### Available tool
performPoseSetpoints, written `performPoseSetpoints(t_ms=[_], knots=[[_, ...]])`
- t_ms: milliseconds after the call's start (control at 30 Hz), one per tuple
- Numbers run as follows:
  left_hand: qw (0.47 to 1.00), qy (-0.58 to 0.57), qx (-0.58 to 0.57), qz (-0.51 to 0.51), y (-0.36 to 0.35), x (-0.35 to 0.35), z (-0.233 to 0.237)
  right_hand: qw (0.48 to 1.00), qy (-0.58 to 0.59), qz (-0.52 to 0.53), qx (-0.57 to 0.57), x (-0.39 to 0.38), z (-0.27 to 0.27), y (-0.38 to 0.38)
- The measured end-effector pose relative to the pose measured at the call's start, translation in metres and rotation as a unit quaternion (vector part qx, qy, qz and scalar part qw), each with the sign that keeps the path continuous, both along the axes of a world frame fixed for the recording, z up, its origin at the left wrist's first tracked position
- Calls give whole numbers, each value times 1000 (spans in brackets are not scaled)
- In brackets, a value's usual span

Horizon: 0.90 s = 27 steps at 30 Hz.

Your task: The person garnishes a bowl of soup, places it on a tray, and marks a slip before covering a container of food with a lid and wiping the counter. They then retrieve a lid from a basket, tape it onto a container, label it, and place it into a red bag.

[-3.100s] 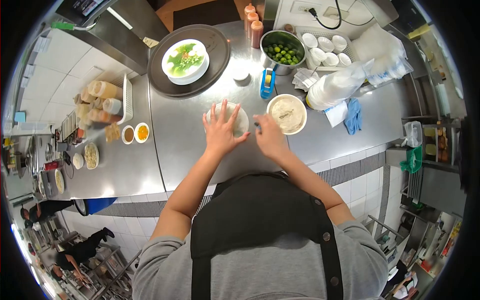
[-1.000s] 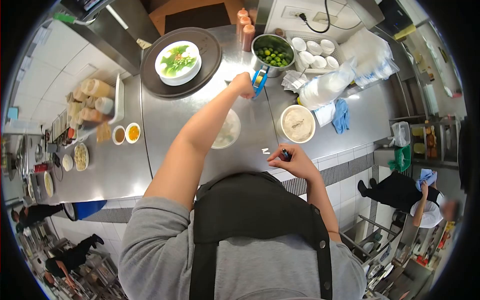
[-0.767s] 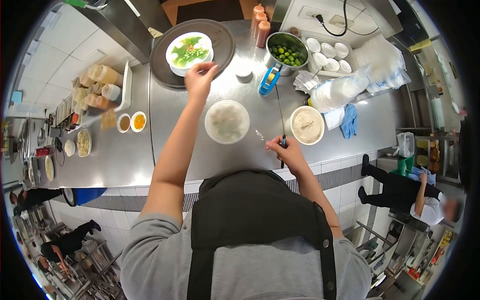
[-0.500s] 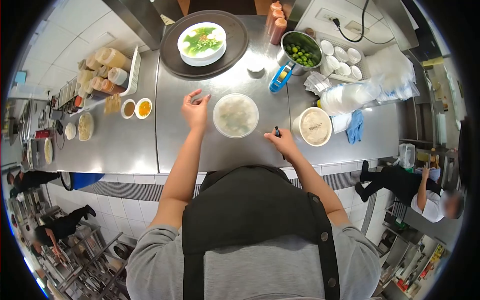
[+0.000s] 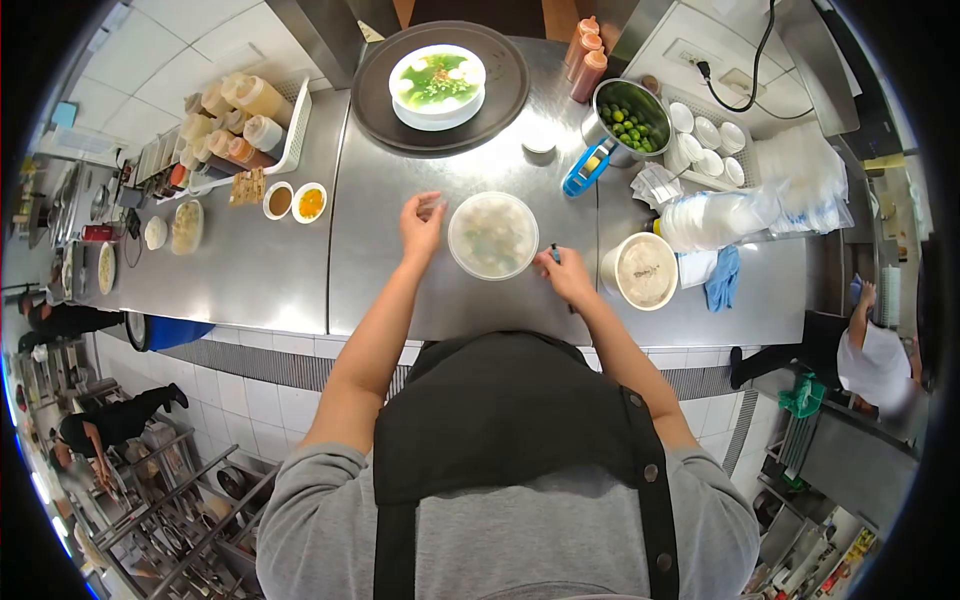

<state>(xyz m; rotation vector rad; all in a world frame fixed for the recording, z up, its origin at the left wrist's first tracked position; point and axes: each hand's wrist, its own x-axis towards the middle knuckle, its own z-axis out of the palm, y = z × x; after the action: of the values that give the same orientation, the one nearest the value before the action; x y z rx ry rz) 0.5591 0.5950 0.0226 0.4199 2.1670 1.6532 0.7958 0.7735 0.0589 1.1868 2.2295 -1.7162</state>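
Note:
A round tub with a translucent lid (image 5: 493, 236) sits on the steel counter between my hands, its pale and greenish contents blurred through the plastic. My left hand (image 5: 421, 228) is just left of its rim, fingers loosely curved and apart, with nothing in them. On the other side, my right hand (image 5: 568, 274) is closed around a dark marker pen (image 5: 556, 254), fingertips close to the tub's right edge. Farther right stands a second lidded white tub (image 5: 645, 271), with dark marks on its lid.
Behind, a round dark tray (image 5: 374, 85) carries a bowl of green soup (image 5: 437, 80). A steel pot of green limes (image 5: 627, 118), a blue tape dispenser (image 5: 586, 170) and stacked plastic cups (image 5: 715, 220) line the right. Sauce bottles (image 5: 240, 125) and small bowls (image 5: 310, 204) are left.
The view has shifted, so the counter appears farther right. My right hand has come nearer the lidded tub, and my left fingers are a little less spread. A person at far right has moved.

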Motion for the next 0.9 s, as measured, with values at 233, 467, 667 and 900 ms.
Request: performPoseSetpoints(t_ms=[233, 467, 667, 900], knots=[[981, -80, 20, -174, -13, 47, 2, 925, 137, -184, -303, 5, 0, -29], [957, -155, -40, -241, -35, 99, 56, 953, 213, -149, -155, 1, 27, 11], [962, 229, -56, -136, -15, 143, 84, 930, 318, -127, -137, -7, 150, 1], [947, 74, 123, -288, 23, 171, 161, 837, 449, -126, -286, -21, 170, -38]])
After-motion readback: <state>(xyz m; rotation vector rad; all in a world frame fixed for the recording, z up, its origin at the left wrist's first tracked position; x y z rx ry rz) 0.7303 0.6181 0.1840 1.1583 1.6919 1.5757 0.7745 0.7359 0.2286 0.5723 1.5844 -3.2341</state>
